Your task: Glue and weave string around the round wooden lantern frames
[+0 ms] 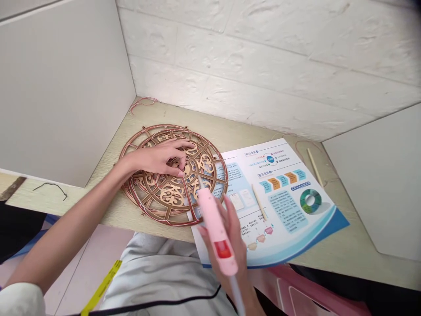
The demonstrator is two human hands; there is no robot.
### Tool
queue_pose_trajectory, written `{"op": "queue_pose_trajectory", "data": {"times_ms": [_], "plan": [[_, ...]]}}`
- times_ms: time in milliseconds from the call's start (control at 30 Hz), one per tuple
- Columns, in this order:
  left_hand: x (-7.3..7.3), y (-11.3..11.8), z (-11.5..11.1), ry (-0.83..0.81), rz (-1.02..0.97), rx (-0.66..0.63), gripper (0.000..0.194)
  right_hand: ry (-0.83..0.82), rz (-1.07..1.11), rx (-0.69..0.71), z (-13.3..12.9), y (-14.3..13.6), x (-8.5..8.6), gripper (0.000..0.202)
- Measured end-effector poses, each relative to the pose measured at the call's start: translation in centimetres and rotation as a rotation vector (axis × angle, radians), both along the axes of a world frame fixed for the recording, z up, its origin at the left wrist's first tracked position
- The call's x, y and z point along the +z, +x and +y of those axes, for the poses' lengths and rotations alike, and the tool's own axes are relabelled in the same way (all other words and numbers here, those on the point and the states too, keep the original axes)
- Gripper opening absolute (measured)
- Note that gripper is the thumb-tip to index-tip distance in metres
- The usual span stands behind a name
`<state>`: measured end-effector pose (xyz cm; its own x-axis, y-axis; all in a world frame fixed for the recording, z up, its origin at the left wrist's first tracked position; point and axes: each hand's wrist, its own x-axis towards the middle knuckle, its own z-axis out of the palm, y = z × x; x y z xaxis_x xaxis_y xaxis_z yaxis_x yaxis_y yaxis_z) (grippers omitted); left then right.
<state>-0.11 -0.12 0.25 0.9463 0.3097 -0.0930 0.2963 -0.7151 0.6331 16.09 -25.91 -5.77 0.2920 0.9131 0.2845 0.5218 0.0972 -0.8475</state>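
Observation:
My right hand [232, 232] is wrapped round a pink glue gun [215, 224] with a red window, its tip pointing up at the disc. Stacked round wooden lattice discs [173, 196], cut in scrolls and spokes with red and white wires along them, lie on the table. Over the upper middle of the discs, my left hand [167, 158] bends its fingers down, thumb and fingertips near the centre. What lies between those fingertips, if anything, is too small to make out.
Right of the discs, a printed blue-and-white sheet [286, 197] carries a thin stick [259, 202]. Another stick [315, 167] and loose wires lie beyond. A black wire piece [51, 188] is at left. White panels and a brick-pattern wall [263, 57] surround the table [204, 128].

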Motion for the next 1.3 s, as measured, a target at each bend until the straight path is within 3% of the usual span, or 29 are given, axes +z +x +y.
{"op": "queue_pose_trajectory", "data": {"times_ms": [67, 167, 233, 500, 800, 1300], "plan": [[0.1, 0.0, 0.0, 0.002, -0.006, -0.006, 0.019, -0.039, 0.034, -0.069, 0.2, 1.1, 0.5, 0.076], [0.2, 0.0, 0.1, -0.003, -0.018, -0.018, 0.022, -0.013, -0.016, -0.117, 0.8, 3.2, 1.2, 0.036], [0.2, 0.1, 0.2, -0.015, -0.017, -0.021, 0.025, 0.009, 0.029, -0.19, 1.1, 4.5, 1.6, 0.026], [0.3, 0.2, 0.5, -0.025, 0.007, 0.004, 0.035, -0.052, 0.285, -0.33, 0.2, 8.2, 1.8, 0.045], [0.9, 0.4, 0.6, -0.009, 0.004, -0.01, 0.042, 0.069, 0.417, -0.402, -0.8, 14.1, 2.6, 0.049], [1.4, 0.3, 0.4, -0.021, 0.041, -0.022, 0.038, 0.159, 0.58, -0.424, -0.2, 14.5, 1.7, 0.051]]}}
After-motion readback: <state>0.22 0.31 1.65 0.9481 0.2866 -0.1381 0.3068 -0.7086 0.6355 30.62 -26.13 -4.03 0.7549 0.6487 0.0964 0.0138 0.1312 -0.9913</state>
